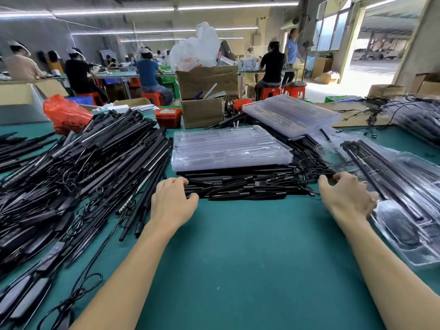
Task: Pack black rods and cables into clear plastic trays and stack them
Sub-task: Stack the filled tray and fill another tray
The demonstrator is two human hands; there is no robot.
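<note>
I stand at a green table (238,258) and reach both bare arms forward. My left hand (172,198) rests at the left end of a low stack of black rods (238,186) lying straight ahead. Its fingers are curled over the rod ends, though I cannot tell whether they truly grip. My right hand (345,194) hovers at the stack's right end, fingers spread and loosely bent, near a tangle of thin cables (307,167). I cannot tell whether it touches them.

On top of that rod stack sits a pile of empty clear trays (228,148), several deep; the layers are too transparent to count. A second pile of clear trays (290,113) lies tilted behind and to the right.

To my right, one packed tray (404,210) lies on the table with black rods and a cable already inside. More filled trays seem to be heaped at the far right edge, but they blur together.

To my left sprawls one large loose heap of rods and cables (71,167), far too many to count. Judging from that heap, most of the work remains: only a few trays look packed, and I see no tidy finished stack.

Behind the table are two cardboard boxes (204,96), an orange bag (65,113), a red bin (167,116), and at least five seated workers.
</note>
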